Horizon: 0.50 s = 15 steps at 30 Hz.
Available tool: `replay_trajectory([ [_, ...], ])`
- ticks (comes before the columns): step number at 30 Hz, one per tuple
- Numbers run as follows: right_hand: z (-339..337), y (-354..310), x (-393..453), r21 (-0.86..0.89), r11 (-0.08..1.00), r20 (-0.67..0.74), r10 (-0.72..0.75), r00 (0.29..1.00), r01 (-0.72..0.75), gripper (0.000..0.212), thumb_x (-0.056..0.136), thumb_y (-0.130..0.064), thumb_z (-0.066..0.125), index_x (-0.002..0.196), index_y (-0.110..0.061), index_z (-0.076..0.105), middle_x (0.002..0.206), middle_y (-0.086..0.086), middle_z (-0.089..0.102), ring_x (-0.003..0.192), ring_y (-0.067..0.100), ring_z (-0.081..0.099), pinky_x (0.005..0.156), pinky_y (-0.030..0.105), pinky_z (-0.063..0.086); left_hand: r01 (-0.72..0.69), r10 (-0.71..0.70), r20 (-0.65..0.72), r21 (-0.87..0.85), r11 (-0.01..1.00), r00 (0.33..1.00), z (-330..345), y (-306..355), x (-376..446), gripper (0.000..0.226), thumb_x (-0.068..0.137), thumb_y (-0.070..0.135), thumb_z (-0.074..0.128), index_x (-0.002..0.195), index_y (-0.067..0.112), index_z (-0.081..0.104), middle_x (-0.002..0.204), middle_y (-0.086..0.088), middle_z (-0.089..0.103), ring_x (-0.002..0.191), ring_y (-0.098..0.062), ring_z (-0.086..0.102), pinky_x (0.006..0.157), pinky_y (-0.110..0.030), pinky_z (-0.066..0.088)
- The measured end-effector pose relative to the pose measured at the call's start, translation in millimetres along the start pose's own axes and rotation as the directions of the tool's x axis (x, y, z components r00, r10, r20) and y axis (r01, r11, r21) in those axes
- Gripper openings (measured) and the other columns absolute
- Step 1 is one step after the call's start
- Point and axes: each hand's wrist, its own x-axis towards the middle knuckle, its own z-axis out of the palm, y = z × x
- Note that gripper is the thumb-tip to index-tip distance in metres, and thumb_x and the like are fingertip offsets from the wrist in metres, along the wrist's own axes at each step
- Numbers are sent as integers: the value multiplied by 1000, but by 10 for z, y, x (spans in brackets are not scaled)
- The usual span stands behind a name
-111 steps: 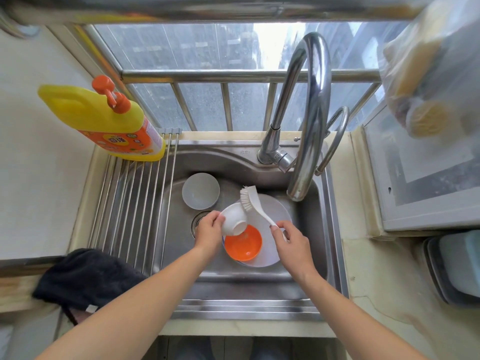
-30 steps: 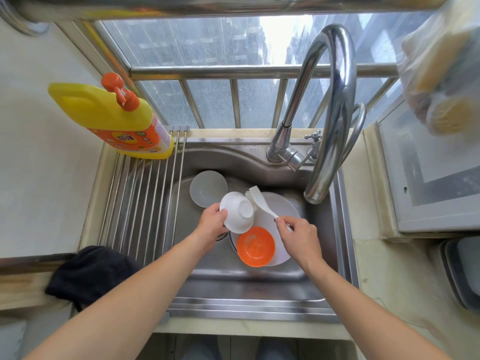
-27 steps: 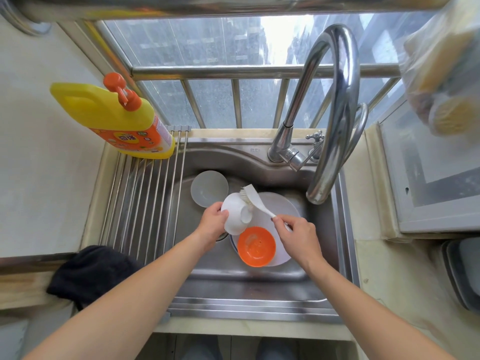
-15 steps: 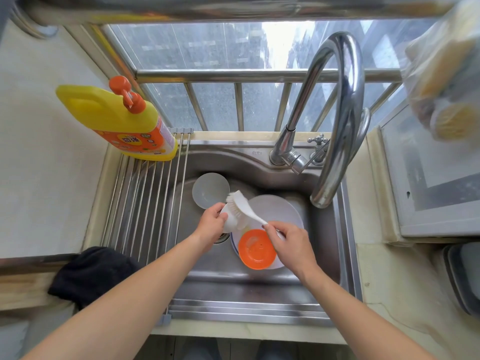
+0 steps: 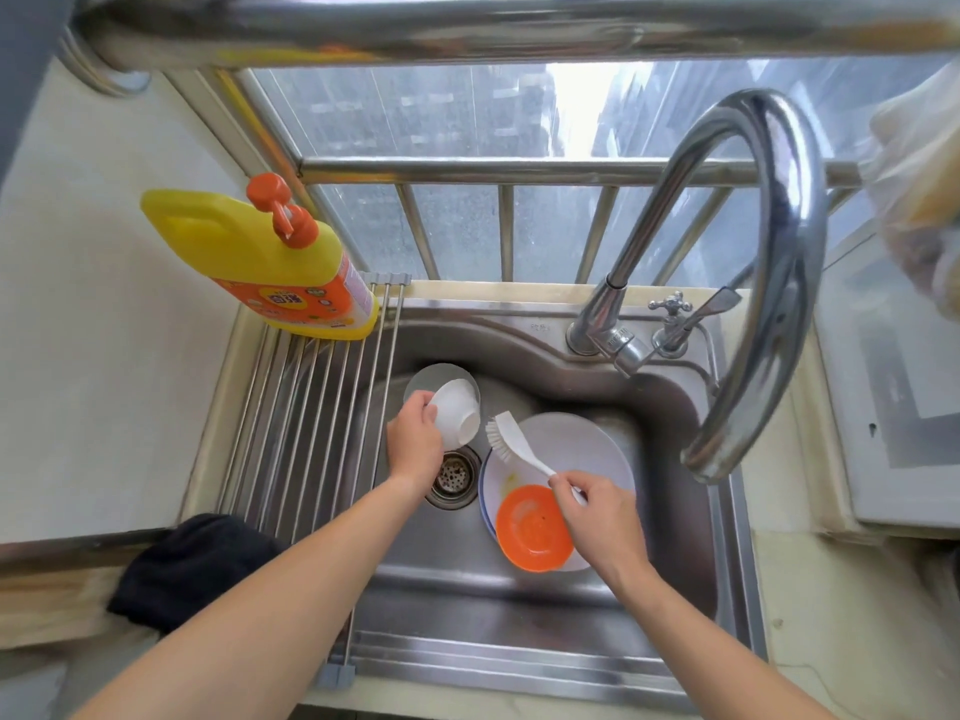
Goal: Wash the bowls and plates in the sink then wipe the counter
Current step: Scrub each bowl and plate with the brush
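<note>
Over the sink (image 5: 519, 605), the left hand (image 5: 415, 444) gripped a white bowl (image 5: 457, 415) tilted above a grey bowl (image 5: 423, 379), while the right hand (image 5: 597, 517) clasped a brush (image 5: 511, 441) over the plate (image 5: 582, 449) and orange bowl (image 5: 532, 530).

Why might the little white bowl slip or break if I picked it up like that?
The white bowl looks smooth and glossy, so it is probably slippery. The left hand holds it tilted above the metal sink. It looks hard like china, so a drop might chip it.
</note>
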Motion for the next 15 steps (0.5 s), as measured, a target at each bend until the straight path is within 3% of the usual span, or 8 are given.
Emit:
replay_trajectory([
  [3,35,43,-5,34,999,12,22,1000,-22,28,88,-60,48,91,-45,72,87,-10,73,87,14,65,79,35,53,-60,61,-41,27,998,997,60,130,75,21,105,14,43,100,14,63,93,-3,64,86,-21,54,69,-32,37],
  [6,27,63,2,63,998,12,28,1000,-29,23,93,-51,55,92,-38,73,89,-14,72,86,6,64,81,31,52,57,-64,-125,-61,997,990,130,193,175,20,106,13,41,105,13,61,99,-5,63,91,-24,56,73,-33,42],
  [9,-31,-35,46,102,995,32,-15,999,11,26,100,-33,58,87,-18,75,84,4,72,78,0,61,67,10,42,182,-206,-121,-185,966,971,188,194,281,20,106,12,41,115,13,59,109,-7,62,97,-24,58,80,-36,48],
  [12,-88,-135,94,145,988,33,-61,998,55,29,101,-18,59,84,0,73,83,21,69,86,11,56,62,11,38,240,-256,-56,-207,949,965,224,138,352,22,103,8,49,124,11,57,115,-7,63,104,-25,59,87,-36,48],
  [15,-66,-107,139,80,996,37,-44,998,41,26,100,-29,59,83,-15,74,78,8,70,80,15,61,68,19,45,152,-150,63,-39,988,987,237,21,351,27,102,3,49,126,8,60,110,-3,62,101,-21,57,83,-32,42],
])
